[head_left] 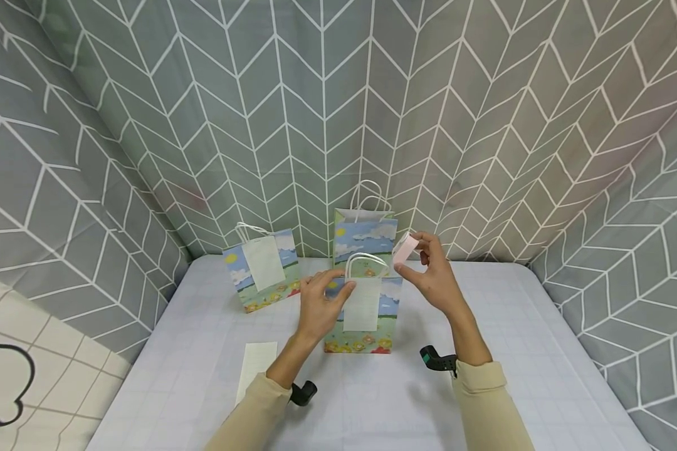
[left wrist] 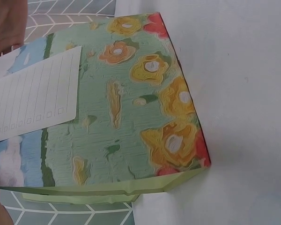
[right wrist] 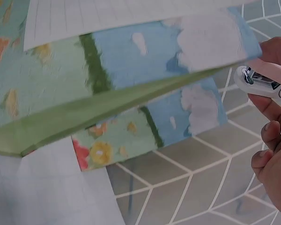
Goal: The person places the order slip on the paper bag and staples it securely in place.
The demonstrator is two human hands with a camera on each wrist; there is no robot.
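Note:
A paper gift bag [head_left: 335,341] with a painted sky-and-flower print stands in the middle of the table. A lined white paper slip [head_left: 362,305] lies against its front, below the white handles. At the bag's upper left edge my left hand [head_left: 319,307] pinches the rim, thumb in front by the slip. My right hand [head_left: 437,279] holds a small pink and white stapler [right wrist: 264,86] between thumb and fingers, just right of the bag's top. The stapler is apart from the bag. In the left wrist view the left fingers are mostly cut off.
Behind stands a second matching bag [head_left: 367,235]. Another bag [head_left: 284,246] with a white slip [head_left: 264,263] on its front leans at the left. A loose lined slip [head_left: 257,363] lies near the left forearm on the white table [head_left: 197,351]. Patterned curtains [head_left: 316,125] enclose the table's back and sides.

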